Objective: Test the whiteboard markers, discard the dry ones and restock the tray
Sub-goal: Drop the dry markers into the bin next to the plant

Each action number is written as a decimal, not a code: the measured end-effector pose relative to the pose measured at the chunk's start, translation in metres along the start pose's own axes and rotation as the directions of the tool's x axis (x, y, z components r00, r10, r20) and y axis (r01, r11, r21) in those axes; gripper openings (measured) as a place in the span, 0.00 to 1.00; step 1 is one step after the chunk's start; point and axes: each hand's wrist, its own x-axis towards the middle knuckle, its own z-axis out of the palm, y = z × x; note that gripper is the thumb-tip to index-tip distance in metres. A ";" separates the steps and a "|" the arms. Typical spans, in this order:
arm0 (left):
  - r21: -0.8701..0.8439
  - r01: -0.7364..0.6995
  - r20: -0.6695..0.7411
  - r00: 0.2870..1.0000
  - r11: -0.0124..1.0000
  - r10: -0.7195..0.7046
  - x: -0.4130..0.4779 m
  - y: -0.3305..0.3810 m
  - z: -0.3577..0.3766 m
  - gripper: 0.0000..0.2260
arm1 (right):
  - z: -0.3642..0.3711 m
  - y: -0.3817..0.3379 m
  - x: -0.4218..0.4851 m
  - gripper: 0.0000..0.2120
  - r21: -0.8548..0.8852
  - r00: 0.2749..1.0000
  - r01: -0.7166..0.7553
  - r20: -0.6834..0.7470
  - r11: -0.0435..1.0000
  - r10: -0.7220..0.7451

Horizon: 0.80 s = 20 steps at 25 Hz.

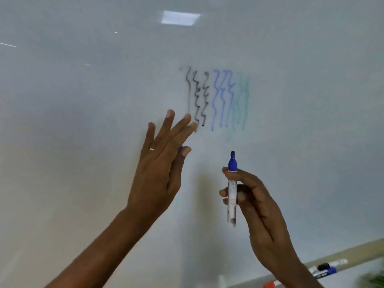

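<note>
My right hand (pixel 252 196) grips an uncapped blue whiteboard marker (pixel 232 190) upright, tip up, a little below the test scribbles (pixel 216 98) on the whiteboard (pixel 83 121). The scribbles are black, blue and faint green wavy lines. My left hand (pixel 160 165) is raised flat against the board, fingers spread, fingertips touching the lowest black lines. A small blue thing, apparently the marker's cap (pixel 180 148), peeks out between its thumb and palm.
The board's tray (pixel 353 252) runs along the lower right edge. On it lie a black and a blue marker (pixel 324 270) and one with a red end (pixel 272 284). Something green and blurred (pixel 376 280) sits at the bottom right corner.
</note>
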 end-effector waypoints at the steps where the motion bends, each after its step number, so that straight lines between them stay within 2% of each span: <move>1: 0.079 -0.031 -0.020 0.999 0.996 0.033 0.018 -0.008 -0.004 0.18 | 0.000 -0.005 0.009 0.23 0.013 0.999 0.047 -0.024 0.999 -0.046; 3: 0.220 -0.060 -0.058 0.996 0.974 0.074 0.050 -0.024 -0.010 0.18 | 0.001 -0.015 0.025 0.28 0.064 0.987 0.096 -0.138 0.993 -0.087; 4: 0.291 -0.067 -0.072 0.993 0.954 0.092 0.064 -0.031 -0.012 0.19 | 0.001 -0.019 0.033 0.27 0.075 0.972 0.118 -0.214 0.990 -0.100; 7: 0.566 -0.070 -0.070 0.989 0.821 0.133 0.084 -0.045 -0.011 0.20 | 0.007 -0.026 0.050 0.07 0.002 0.933 0.167 -0.324 0.986 -0.158; 9: 0.681 -0.063 -0.056 0.989 0.730 0.137 0.085 -0.047 -0.006 0.21 | 0.015 -0.024 0.060 0.06 -0.043 0.937 0.143 -0.315 0.989 -0.149; 12: 0.706 -0.038 -0.058 0.992 0.707 0.111 0.082 -0.047 -0.004 0.22 | 0.023 -0.021 0.081 0.10 -0.083 0.937 0.175 -0.292 0.981 -0.192; 15: 0.712 -0.031 -0.055 0.994 0.702 0.099 0.082 -0.044 -0.006 0.23 | 0.022 -0.025 0.105 0.06 -0.183 0.892 0.243 -0.344 0.952 -0.294; 17: 0.714 -0.028 -0.061 0.993 0.699 0.101 0.083 -0.043 -0.007 0.23 | 0.029 -0.015 0.109 0.07 -0.298 0.877 0.259 -0.327 0.919 -0.353; 19: 0.714 -0.026 -0.068 0.992 0.700 0.107 0.083 -0.044 -0.006 0.23 | 0.044 0.009 0.099 0.07 -0.381 0.893 0.218 -0.294 0.899 -0.341; 20: 0.717 -0.026 -0.073 0.991 0.697 0.112 0.082 -0.045 -0.006 0.23 | 0.051 0.020 0.094 0.07 -0.354 0.908 0.176 -0.302 0.919 -0.291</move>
